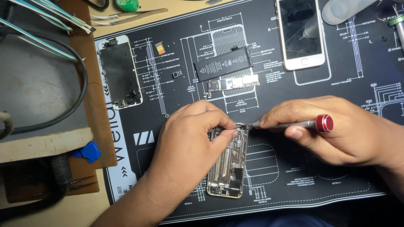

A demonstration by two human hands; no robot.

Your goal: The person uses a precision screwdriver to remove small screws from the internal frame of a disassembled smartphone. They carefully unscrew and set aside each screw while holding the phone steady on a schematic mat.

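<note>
My left hand (189, 143) pinches the top edge of the gutted phone shell (228, 162), pinning it to the black mat (294, 176) on the worktop. My right hand (332, 128) is curled round a red-capped screwdriver (294, 124), tip touching the shell's top right corner. Up the mat: battery (223, 64), logic board (232, 83), loose screen (120, 72) at left, white phone (300, 33) at top right.
</note>
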